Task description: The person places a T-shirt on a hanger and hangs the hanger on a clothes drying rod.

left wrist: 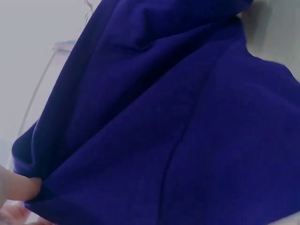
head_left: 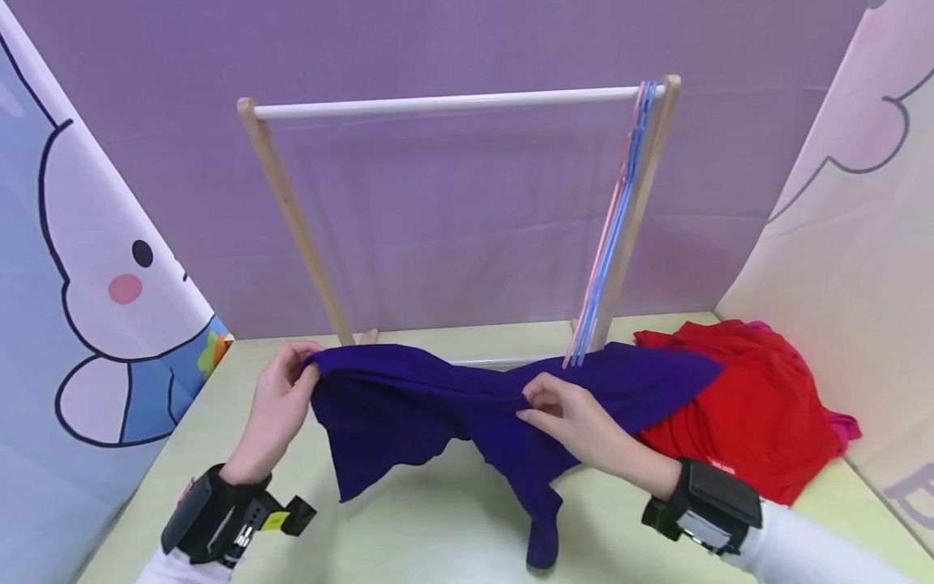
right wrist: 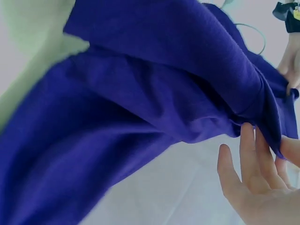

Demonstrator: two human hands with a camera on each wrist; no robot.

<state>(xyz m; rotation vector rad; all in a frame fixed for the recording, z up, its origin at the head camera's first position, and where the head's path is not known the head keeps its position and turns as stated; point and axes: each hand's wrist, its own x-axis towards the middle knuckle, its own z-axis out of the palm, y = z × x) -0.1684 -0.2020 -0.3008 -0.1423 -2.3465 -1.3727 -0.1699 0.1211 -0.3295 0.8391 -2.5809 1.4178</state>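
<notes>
A dark blue-purple cloth garment (head_left: 409,405) is stretched between the two hands, its lower parts hanging in folds. My left hand (head_left: 280,397) pinches its left end between thumb and fingers; the thumb (left wrist: 21,185) presses on the fabric in the left wrist view. Near the garment's middle, my right hand (head_left: 572,414) pinches a fold of it. In the right wrist view that fold of the garment (right wrist: 269,126) lies between the right hand's thumb and fingers (right wrist: 248,154). The garment's right end spreads over a red cloth.
Behind the garment stands a rack with a white rail (head_left: 445,104) and wooden posts. Pink and blue hangers (head_left: 616,219) hang at its right end. Red clothing (head_left: 759,405) lies heaped at the right, with a pink piece (head_left: 845,427) under it. Printed cloth walls enclose the pale table (head_left: 292,535).
</notes>
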